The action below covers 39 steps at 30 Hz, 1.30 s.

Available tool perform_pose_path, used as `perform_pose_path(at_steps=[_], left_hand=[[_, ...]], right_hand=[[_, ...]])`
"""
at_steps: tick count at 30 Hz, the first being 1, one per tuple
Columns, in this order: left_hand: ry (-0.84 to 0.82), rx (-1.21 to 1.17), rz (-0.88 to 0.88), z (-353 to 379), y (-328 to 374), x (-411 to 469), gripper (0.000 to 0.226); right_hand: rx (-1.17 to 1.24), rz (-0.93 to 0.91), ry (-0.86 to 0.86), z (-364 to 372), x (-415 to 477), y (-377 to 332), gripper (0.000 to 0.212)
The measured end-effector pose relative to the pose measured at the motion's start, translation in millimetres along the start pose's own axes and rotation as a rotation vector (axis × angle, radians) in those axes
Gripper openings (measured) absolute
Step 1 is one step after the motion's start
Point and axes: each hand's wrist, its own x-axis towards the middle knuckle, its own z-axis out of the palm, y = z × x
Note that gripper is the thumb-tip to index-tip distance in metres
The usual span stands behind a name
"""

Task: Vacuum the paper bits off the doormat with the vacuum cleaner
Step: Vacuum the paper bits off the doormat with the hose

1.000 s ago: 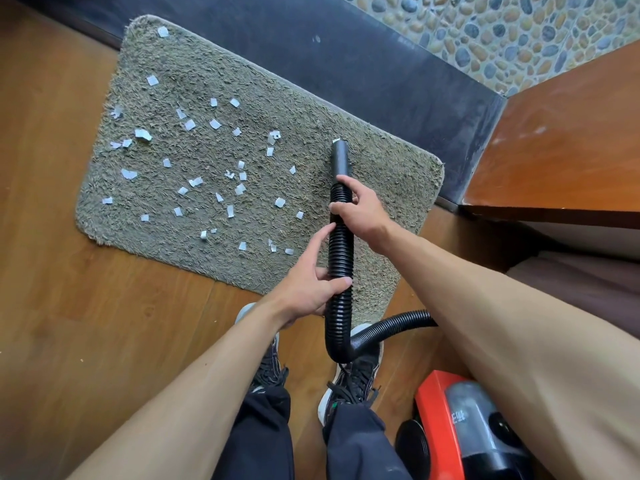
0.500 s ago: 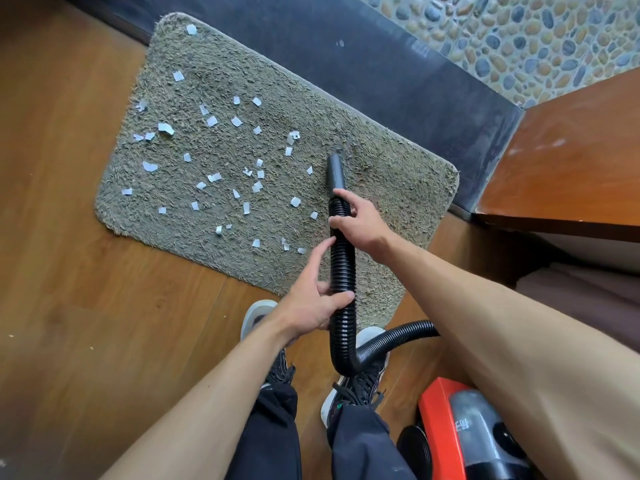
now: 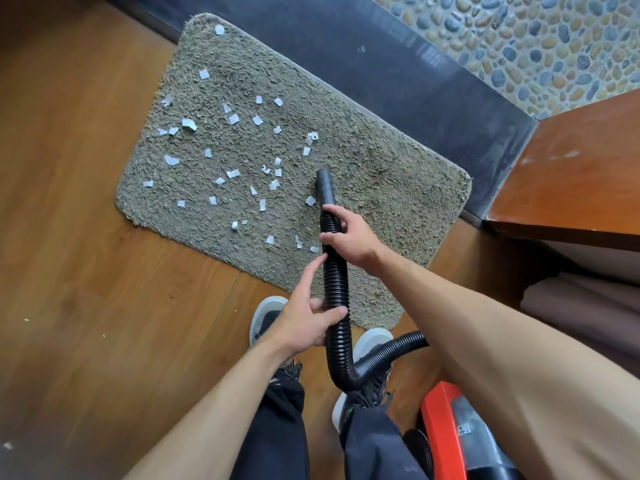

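Note:
A grey shaggy doormat (image 3: 381, 174) lies on the wooden floor, with several white paper bits (image 3: 233, 118) strewn over its left and middle parts. My right hand (image 3: 349, 237) grips the black ribbed vacuum hose (image 3: 336, 275) just behind its smooth nozzle (image 3: 325, 187), whose mouth rests on the mat near the middle. My left hand (image 3: 308, 320) holds the hose lower down, thumb across it and forefinger stretched along it. The red and black vacuum cleaner body (image 3: 460, 441) stands at the bottom right, partly hidden by my right arm.
A dark stone step (image 3: 398, 64) runs behind the mat, with a pebble floor (image 3: 519, 39) beyond it. A brown wooden panel (image 3: 581, 174) stands at the right. My two shoes (image 3: 266, 317) are at the mat's near edge on the wooden floor (image 3: 86, 271).
The nozzle has been drawn back and leftward across the mat, from near the far edge toward the middle and closer to the paper bits. Both hands kept their hold on the hose.

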Motion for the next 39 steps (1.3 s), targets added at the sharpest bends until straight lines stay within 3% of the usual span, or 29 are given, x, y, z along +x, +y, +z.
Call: perform_pose_path(at_steps=[8,22,39], left_hand=[[-0.029,0.020,-0.026,11,-12,-18,0.083],[0.071,-0.038,0.034,3,-56,-36,0.082],[0.006,0.083,0.020,31,-73,-34,0.083]], right_hand=[[-0.001,0.042,0.000,3,-22,16,0.070],[-0.068,-0.026,-0.072,41,-37,19,0.074],[0.167,0.016,-0.006,18,-60,66,0.062]])
